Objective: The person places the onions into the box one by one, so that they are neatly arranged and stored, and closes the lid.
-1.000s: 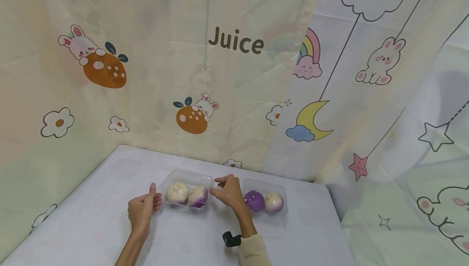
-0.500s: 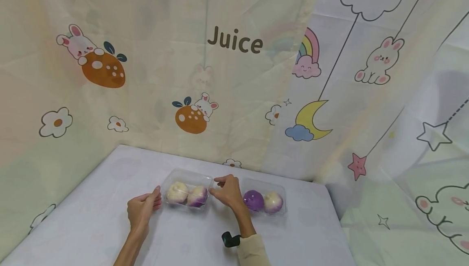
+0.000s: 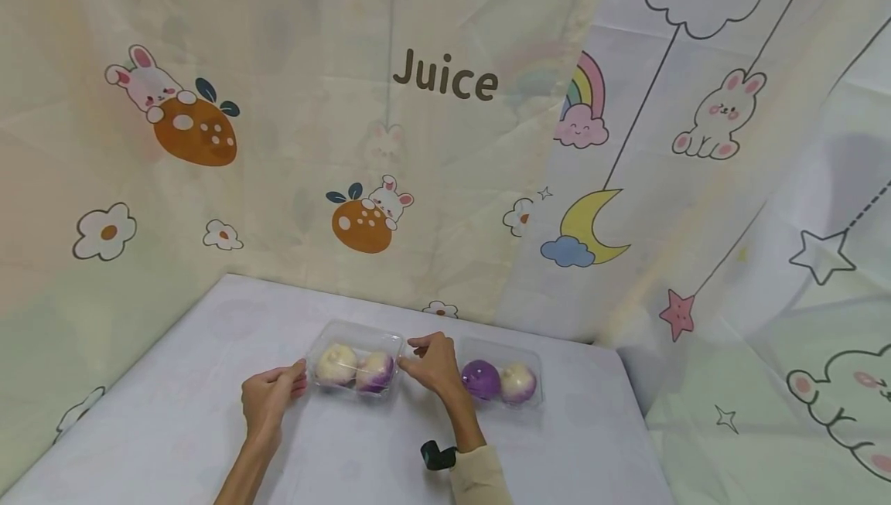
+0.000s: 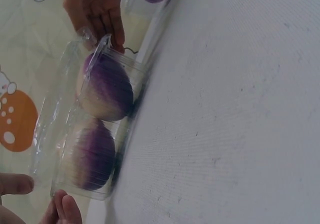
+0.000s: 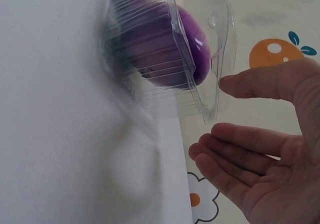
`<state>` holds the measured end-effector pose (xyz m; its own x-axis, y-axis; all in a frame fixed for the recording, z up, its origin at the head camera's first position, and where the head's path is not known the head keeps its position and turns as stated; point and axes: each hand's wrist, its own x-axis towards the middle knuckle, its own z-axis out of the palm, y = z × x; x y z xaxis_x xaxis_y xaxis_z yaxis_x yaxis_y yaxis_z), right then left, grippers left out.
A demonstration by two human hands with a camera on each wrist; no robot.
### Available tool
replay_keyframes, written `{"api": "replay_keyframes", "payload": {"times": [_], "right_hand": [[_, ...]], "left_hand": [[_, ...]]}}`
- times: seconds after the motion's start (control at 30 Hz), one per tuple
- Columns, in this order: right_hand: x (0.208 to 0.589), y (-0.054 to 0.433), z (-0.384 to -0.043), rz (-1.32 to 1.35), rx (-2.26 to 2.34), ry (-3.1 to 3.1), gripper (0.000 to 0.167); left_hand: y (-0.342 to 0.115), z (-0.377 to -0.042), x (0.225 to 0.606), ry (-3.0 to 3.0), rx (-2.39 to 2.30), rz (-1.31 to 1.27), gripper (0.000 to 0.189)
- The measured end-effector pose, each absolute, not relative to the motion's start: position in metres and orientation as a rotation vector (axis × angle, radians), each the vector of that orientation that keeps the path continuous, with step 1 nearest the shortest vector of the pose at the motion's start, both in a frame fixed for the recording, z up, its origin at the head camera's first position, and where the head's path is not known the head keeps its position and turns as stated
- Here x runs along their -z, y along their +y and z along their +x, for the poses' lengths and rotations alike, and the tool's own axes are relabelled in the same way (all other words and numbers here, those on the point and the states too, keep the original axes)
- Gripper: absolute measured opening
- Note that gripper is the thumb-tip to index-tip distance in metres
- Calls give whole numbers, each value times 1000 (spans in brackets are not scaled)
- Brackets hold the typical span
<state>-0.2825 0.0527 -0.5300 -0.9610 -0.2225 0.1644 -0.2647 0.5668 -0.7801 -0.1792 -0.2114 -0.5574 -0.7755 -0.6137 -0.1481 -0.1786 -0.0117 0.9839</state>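
A clear plastic clamshell box (image 3: 351, 395) holds two round cream-and-purple produce-like pieces (image 3: 337, 366). My left hand (image 3: 267, 400) is at its left end. In the left wrist view the thumb (image 4: 17, 183) reaches the lid's edge, with fingertips (image 4: 70, 211) right at the lower rim. My right hand (image 3: 433, 364) is at the opposite end. Its thumb (image 5: 255, 84) touches the lid's edge in the right wrist view, while its relaxed fingers (image 5: 235, 156) lie below by the rim corner. A gap shows between thumb and fingers on both hands.
A second clear clamshell box (image 3: 503, 350) stands to the right, partly behind my right forearm, with one purple piece (image 3: 481, 380) and one cream-and-purple piece (image 3: 518, 383). Both boxes rest on the white table (image 3: 362, 458). A printed curtain (image 3: 445, 180) rises behind it.
My left thumb, raised a second ago, has tipped over to the right and down to the box's left end. The right hand and both boxes have stayed in place.
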Motion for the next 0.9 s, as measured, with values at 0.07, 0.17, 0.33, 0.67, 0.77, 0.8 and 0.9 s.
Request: {"api": "replay_keyframes", "payload": {"times": [0.07, 0.17, 0.33, 0.67, 0.77, 0.8, 0.9], "right_hand": [[530, 54, -282, 433, -1393, -2734, 41], [531, 56, -282, 474, -1427, -2718, 39], [529, 59, -282, 547, -1565, -2689, 29], [519, 65, -266, 456, -1990, -2780, 33], [520, 67, -262, 457, -2065, -2822, 34], [522, 67, -262, 466, -2096, -2830, 34], [528, 69, -263, 504, -2191, -2858, 33]], "left_hand": [[-211, -179, 558, -1943, 1850, 824, 39], [-211, -178, 558, -1948, 1851, 823, 40], [-210, -178, 557, -1957, 1851, 820, 39], [-209, -177, 555, -1933, 1872, 810, 38], [-209, -177, 555, -1936, 1873, 802, 39], [-209, -177, 555, -1939, 1872, 801, 39], [-209, -177, 555, -1940, 1867, 805, 38]]}}
